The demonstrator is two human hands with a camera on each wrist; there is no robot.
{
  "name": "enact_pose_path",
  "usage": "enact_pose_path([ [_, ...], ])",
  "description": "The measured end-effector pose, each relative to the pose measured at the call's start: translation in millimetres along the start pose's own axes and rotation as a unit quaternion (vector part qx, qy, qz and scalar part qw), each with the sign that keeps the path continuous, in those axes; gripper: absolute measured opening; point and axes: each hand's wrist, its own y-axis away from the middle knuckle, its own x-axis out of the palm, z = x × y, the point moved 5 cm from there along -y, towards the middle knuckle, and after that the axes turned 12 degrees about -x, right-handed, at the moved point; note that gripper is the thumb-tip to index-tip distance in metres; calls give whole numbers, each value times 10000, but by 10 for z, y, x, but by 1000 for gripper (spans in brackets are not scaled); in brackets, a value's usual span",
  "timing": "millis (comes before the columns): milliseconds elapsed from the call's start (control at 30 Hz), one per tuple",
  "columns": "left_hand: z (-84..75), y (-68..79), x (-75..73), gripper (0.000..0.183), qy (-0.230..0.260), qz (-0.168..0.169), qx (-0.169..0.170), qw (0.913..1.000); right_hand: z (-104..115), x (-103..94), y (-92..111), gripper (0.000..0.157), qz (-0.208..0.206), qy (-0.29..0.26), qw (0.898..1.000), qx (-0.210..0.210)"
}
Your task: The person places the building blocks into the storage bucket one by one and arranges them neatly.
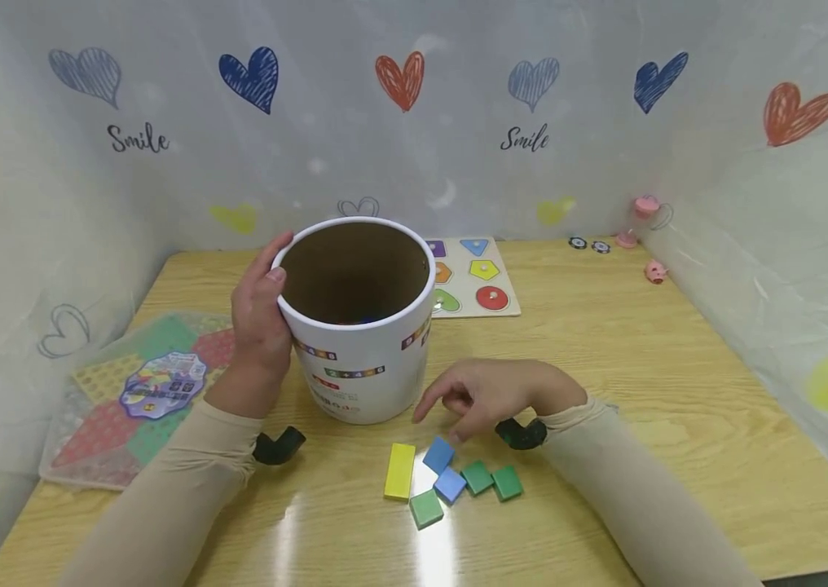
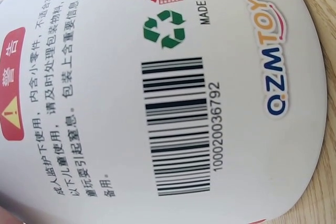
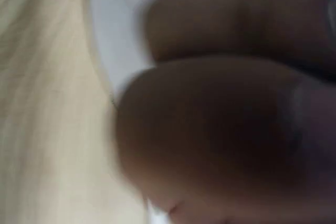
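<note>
A white bucket (image 1: 358, 375) with printed sums stands on the table, its mouth tilted toward the head camera and a few coloured bits low inside. My left hand (image 1: 262, 314) holds it by its left side, thumb at the rim; a barcode label (image 2: 178, 127) fills the left wrist view. My right hand (image 1: 491, 395) hovers just right of the bucket, index finger extended and the others bent, nothing visible in it. Below it lie a yellow block (image 1: 400, 471), two blue blocks (image 1: 439, 455), a light green block (image 1: 426, 509) and two darker green blocks (image 1: 508, 483).
At left lies a clear flat case (image 1: 99, 440) with coloured sheets and a round label. Behind the bucket is a shape puzzle board (image 1: 465, 306). Two round chips (image 1: 578, 243), a pink hourglass (image 1: 636, 222) and a small pink pig (image 1: 655, 271) sit at the back right.
</note>
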Motion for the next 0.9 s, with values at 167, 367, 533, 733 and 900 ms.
enact_pose_path([
  [167,2,16,-4,48,-81,-14,-90,9999,-335,197,-32,42,862,-407,9914,892],
  [367,-17,-7,30,47,120,110,47,9999,-389,213,-32,33,803,-463,9919,869],
  [533,-4,2,29,48,79,87,11,9999,-367,153,5,32,608,-378,9940,821],
  [733,0,11,21,48,93,99,42,9999,-198,-75,111,33,35,-376,9983,452],
  [900,-1,6,4,48,151,105,124,9998,64,-297,233,34,-376,-593,9972,-266],
])
